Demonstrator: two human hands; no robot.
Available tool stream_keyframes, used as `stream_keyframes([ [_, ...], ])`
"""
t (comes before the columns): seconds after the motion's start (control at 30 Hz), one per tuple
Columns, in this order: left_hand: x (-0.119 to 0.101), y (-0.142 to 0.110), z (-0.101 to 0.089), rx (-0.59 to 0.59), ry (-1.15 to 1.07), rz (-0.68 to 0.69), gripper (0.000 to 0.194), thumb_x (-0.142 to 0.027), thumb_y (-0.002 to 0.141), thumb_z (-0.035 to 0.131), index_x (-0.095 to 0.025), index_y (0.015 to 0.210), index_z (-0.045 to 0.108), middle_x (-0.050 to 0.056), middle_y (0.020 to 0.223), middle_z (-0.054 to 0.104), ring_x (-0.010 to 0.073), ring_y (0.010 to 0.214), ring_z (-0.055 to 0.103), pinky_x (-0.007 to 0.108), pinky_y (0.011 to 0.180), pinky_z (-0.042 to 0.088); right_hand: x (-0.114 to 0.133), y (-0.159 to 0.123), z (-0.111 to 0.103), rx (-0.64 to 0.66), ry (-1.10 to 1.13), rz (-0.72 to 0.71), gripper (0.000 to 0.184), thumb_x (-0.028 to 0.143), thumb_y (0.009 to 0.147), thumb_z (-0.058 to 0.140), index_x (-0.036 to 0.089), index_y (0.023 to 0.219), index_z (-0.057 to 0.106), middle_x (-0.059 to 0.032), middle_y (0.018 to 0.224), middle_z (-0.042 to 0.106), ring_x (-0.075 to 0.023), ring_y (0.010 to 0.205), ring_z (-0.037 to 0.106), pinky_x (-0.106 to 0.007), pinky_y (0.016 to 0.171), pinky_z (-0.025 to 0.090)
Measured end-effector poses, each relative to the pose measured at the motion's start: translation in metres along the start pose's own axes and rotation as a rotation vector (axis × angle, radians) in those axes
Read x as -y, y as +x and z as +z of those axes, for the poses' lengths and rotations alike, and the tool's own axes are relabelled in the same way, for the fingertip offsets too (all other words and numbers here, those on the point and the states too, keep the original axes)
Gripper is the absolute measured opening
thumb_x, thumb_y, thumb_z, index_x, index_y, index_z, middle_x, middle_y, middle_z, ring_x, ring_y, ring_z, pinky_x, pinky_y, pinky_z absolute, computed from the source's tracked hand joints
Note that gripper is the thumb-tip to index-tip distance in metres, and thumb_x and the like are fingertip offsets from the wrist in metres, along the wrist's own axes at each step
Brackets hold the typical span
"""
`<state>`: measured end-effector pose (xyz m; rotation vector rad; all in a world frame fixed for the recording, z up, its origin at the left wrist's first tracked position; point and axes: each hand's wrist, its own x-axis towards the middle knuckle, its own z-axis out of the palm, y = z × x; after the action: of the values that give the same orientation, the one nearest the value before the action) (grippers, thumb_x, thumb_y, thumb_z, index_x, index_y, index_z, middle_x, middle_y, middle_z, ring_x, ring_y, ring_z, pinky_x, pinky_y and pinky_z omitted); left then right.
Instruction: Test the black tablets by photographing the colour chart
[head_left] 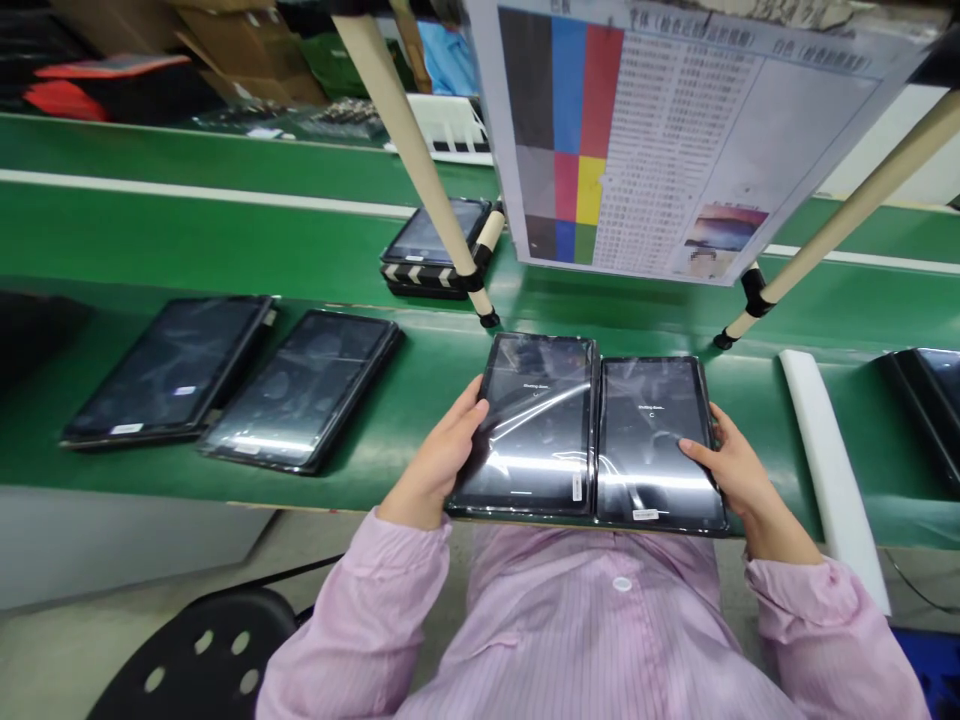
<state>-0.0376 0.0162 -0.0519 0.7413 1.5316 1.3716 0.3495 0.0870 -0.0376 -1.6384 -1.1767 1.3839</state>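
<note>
Two black tablets lie side by side at the front edge of the green bench, each screen reading "Shutting down...". My left hand (439, 455) grips the outer edge of the left tablet (529, 430), thumb on top and fingers underneath or behind, out of sight. Around the outer edge of the right tablet (652, 455) my right hand (731, 470) is closed, its thumb resting on the glass. The inner edges of the two tablets meet or nearly meet. Small white labels sit on both screens near the bottom.
More tablets lie to the left, a dark one (172, 365) beside another (304, 390). A stack (439, 240) stands behind a pole. A framed color chart (637, 140) overhangs the bench. A white foam strip (832, 470) lies right, a black stool (202, 650) below left.
</note>
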Motion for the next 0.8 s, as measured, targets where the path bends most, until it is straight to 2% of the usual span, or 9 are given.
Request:
stream_keyframes([
  [0.13,0.002,0.001,-0.001,0.031,-0.065,0.005,0.073,-0.055,0.085,0.077,-0.024,0.149,0.064,0.007,0.167,0.050,0.0315,0.160,0.037,0.043,0.135,0.022,0.017,-0.009,-0.022,-0.001,0.120,-0.031,0.096,0.051,0.057,0.097,0.025,0.143,0.062,-0.0128,0.133,0.074,-0.0329,0.112,0.074,-0.049,0.096,0.062],
  [0.23,0.004,0.002,-0.001,0.039,-0.116,0.001,0.073,-0.056,0.084,0.079,-0.024,0.147,0.065,0.007,0.168,0.047,0.0314,0.161,0.035,0.044,0.135,0.020,0.042,-0.025,-0.017,0.047,0.149,-0.140,0.082,0.049,0.065,0.094,0.026,0.139,0.066,-0.0123,0.137,0.073,-0.0336,0.120,0.073,-0.048,0.100,0.061],
  [0.3,0.003,0.001,0.001,0.055,-0.152,0.001,0.073,-0.059,0.084,0.079,-0.025,0.147,0.066,0.007,0.168,0.048,0.0322,0.160,0.038,0.046,0.135,0.022,0.058,-0.037,0.009,0.126,0.179,-0.184,0.079,0.049,0.070,0.092,0.027,0.141,0.065,-0.0116,0.140,0.072,-0.0331,0.121,0.073,-0.047,0.100,0.062],
  [0.43,-0.006,-0.004,0.007,0.112,-0.220,0.009,0.077,-0.073,0.084,0.072,-0.026,0.145,0.067,0.006,0.162,0.057,0.0339,0.155,0.046,0.048,0.131,0.032,0.071,-0.047,0.092,0.288,0.253,-0.205,0.076,0.051,0.080,0.082,0.026,0.147,0.057,-0.0105,0.145,0.068,-0.0334,0.126,0.070,-0.053,0.109,0.057],
  [0.53,-0.014,-0.008,0.009,0.162,-0.303,-0.037,0.080,-0.078,0.086,0.066,-0.026,0.147,0.065,0.005,0.158,0.061,0.0354,0.151,0.051,0.050,0.129,0.036,0.060,-0.038,0.138,0.236,0.124,-0.212,0.078,0.054,0.084,0.074,0.026,0.153,0.052,-0.0117,0.156,0.057,-0.0366,0.148,0.052,-0.063,0.126,0.039],
  [0.6,-0.017,-0.009,0.009,0.183,-0.349,-0.039,0.081,-0.075,0.087,0.068,-0.024,0.149,0.063,0.007,0.156,0.063,0.0361,0.149,0.053,0.051,0.128,0.037,0.049,-0.032,0.153,0.146,-0.052,-0.214,0.081,0.057,0.082,0.075,0.025,0.153,0.054,-0.0129,0.170,0.038,-0.0380,0.161,0.033,-0.062,0.134,0.022],
  [0.67,-0.018,-0.008,0.009,0.176,-0.356,-0.011,0.079,-0.070,0.086,0.072,-0.023,0.149,0.064,0.007,0.154,0.064,0.0356,0.150,0.052,0.049,0.128,0.037,0.039,-0.029,0.160,0.133,-0.115,-0.207,0.086,0.061,0.082,0.076,0.026,0.156,0.051,-0.0109,0.177,0.022,-0.0357,0.166,0.018,-0.059,0.136,0.013],
  [0.73,-0.019,-0.007,0.010,0.164,-0.341,-0.002,0.075,-0.065,0.087,0.074,-0.023,0.149,0.064,0.007,0.154,0.065,0.0343,0.150,0.052,0.048,0.129,0.036,0.034,-0.031,0.165,0.190,-0.039,-0.219,0.092,0.065,0.084,0.073,0.029,0.163,0.040,-0.0081,0.178,0.023,-0.0310,0.168,0.014,-0.056,0.137,0.013],
  [0.8,-0.020,-0.008,0.013,0.168,-0.319,-0.015,0.072,-0.060,0.091,0.071,-0.025,0.153,0.059,0.006,0.156,0.063,0.0330,0.150,0.052,0.048,0.129,0.036,0.032,-0.035,0.168,0.239,0.059,-0.245,0.098,0.066,0.085,0.073,0.032,0.166,0.031,-0.0062,0.175,0.032,-0.0281,0.167,0.019,-0.055,0.137,0.015],
])
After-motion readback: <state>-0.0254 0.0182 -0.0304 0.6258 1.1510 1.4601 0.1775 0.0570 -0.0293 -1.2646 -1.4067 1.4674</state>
